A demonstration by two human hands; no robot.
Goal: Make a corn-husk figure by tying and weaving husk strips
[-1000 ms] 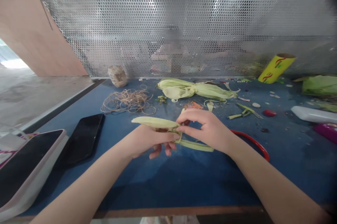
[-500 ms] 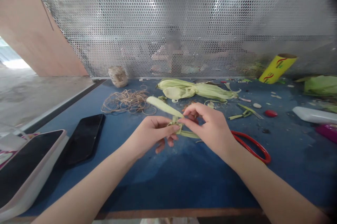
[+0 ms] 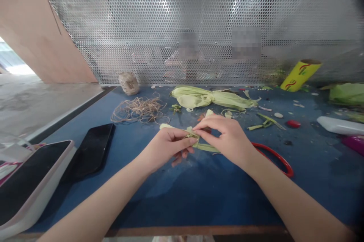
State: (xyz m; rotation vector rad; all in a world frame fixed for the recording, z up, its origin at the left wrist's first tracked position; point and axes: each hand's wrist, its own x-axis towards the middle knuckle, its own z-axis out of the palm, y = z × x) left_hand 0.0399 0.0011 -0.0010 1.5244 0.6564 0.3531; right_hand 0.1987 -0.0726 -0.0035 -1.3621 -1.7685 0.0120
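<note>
My left hand is closed, thumb and fingers pinching a small bundle of pale green corn husk above the blue table. My right hand meets it from the right, its thumb and index finger pinched on a husk strip at the top of the bundle. One husk end pokes out behind my left knuckles, and another shows above my right fingers. The fingers hide most of the bundle's middle. Just beyond lies a larger husk bundle, gathered in at its middle.
Tangled brown twine and a twine roll lie back left. A black phone is at left. A red loop handle sits by my right forearm. Husk scraps and a yellow tube are right, before a perforated metal screen.
The long husk strip that stuck up to the left has been folded over rightward under my right fingers. Both hands stay at nearly the same place.
</note>
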